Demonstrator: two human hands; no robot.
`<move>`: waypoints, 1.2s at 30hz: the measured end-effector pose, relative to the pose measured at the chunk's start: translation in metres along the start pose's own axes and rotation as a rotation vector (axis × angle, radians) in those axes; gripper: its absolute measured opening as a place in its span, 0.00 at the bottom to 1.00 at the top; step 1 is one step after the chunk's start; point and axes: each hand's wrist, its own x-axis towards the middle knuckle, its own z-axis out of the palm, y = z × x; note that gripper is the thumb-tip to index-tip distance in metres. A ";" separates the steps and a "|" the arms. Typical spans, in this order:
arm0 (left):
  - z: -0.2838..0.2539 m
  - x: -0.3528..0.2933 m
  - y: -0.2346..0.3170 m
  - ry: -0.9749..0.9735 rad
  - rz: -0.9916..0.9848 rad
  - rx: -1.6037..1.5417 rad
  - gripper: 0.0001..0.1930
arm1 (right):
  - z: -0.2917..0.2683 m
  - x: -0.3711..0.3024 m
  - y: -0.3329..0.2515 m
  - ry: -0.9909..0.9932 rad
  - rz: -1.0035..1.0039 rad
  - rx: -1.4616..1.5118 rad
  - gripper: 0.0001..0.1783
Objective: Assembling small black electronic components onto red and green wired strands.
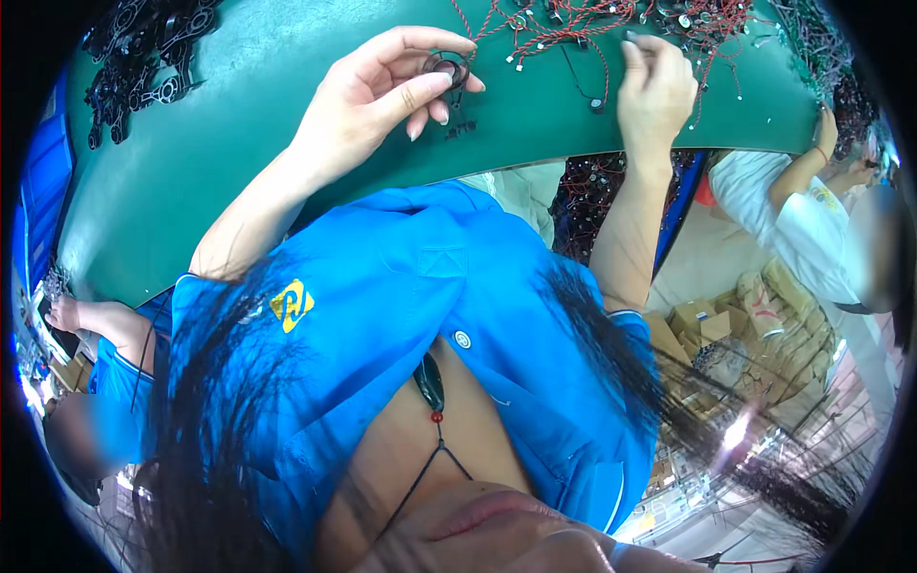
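My left hand (382, 88) pinches a black plastic ring-shaped part (447, 69) between thumb and fingers above the green table. A narrow dark stem extends below the ring, toward the tabletop. To the right, my right hand (657, 95) is closed, thumb and fingertips drawn together beside a tangle of red twisted wires (564, 43). Whatever those fingertips hold, if anything, is too small to make out. Small round components and white connectors sit on the wire ends. One dark wire with a round end (596, 103) lies between my hands.
Black plastic parts (158, 57) are heaped at the table's (239, 105) far left. Greenish wires (812, 43) pile up far right, near a co-worker's hand (827, 132). Another person's hand (63, 313) is at the left edge. Below the table edge sits a bin of wired parts (585, 196).
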 end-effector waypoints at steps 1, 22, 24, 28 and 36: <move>0.000 0.000 -0.001 0.003 0.019 -0.010 0.15 | -0.002 0.001 0.003 0.061 0.106 0.112 0.08; -0.006 -0.016 -0.002 0.174 0.375 0.574 0.14 | -0.023 -0.010 -0.133 -0.697 0.427 1.174 0.06; -0.007 -0.016 -0.002 0.172 0.371 0.611 0.13 | -0.016 -0.010 -0.136 -0.486 0.104 0.923 0.06; -0.008 -0.013 0.001 0.192 0.275 0.489 0.13 | -0.004 -0.010 -0.132 -0.150 -0.295 0.635 0.07; -0.010 -0.012 -0.008 0.234 0.221 0.368 0.16 | -0.011 -0.025 -0.150 -0.471 0.308 1.134 0.07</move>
